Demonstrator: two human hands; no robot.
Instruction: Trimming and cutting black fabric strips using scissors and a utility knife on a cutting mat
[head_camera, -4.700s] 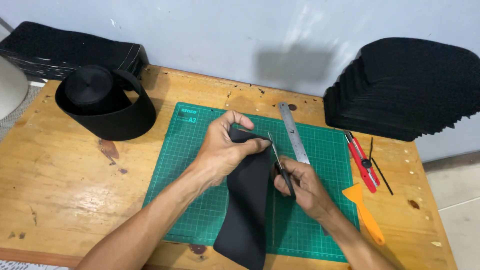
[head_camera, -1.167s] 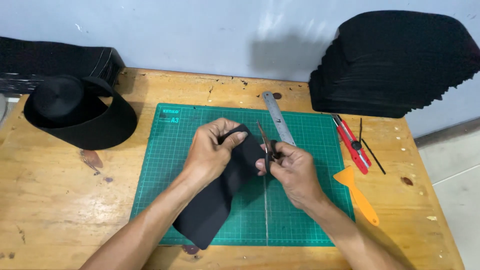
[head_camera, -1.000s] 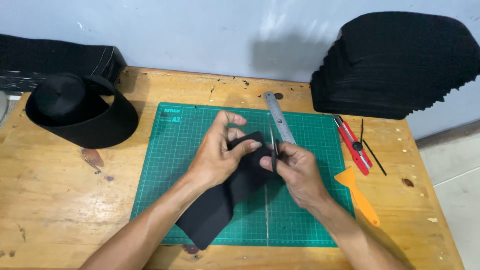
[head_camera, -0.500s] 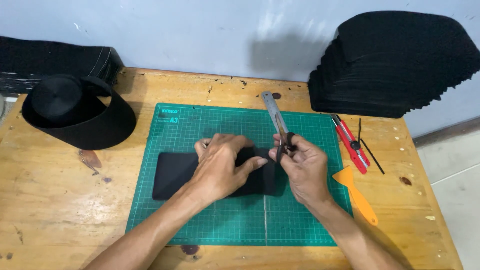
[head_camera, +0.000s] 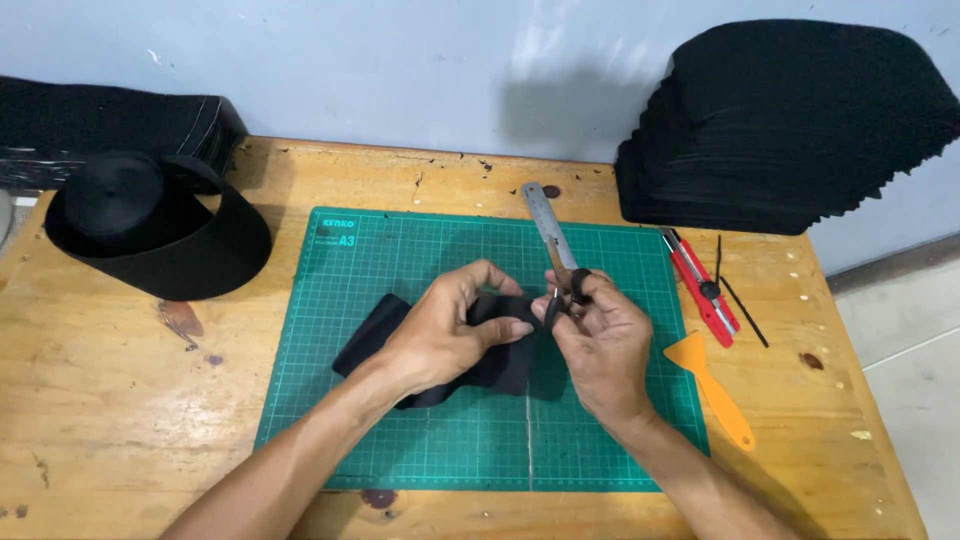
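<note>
Centrally in the frame, a strip of black fabric (head_camera: 470, 350) was observed over the green cutting mat (head_camera: 400, 260), one end lying on the mat toward the left and the other end raised between both hands. The left hand (head_camera: 445, 330) was closed around the raised end, its fingers (head_camera: 500, 330) curled over the fabric and the thumb pressed against it. The right hand (head_camera: 600, 345) was found just to the right, touching the same fabric end, with its fingers closed through the loops of a small pair of black-handled scissors (head_camera: 565, 295). The blades pointed down toward the fabric edge; whether they were parted or closed could not be told.

A steel ruler (head_camera: 545, 225) was noted lying on the mat, running from the upper centre down behind the right hand. To the right of the mat, on the wooden table (head_camera: 120, 400), a red utility knife (head_camera: 700, 285) was recorded, with a thin black strip (head_camera: 740, 310) just beside it. An orange plastic scraper (head_camera: 710, 385) lay below these, near the mat's right edge.

At the upper right of the frame a tall stack of black cut pieces (head_camera: 790, 120) was seen against the wall. At the upper left a large roll of black webbing (head_camera: 150, 225) rested on the table, partly unwound, with a further stack of black material (head_camera: 110, 125) behind it.
</note>
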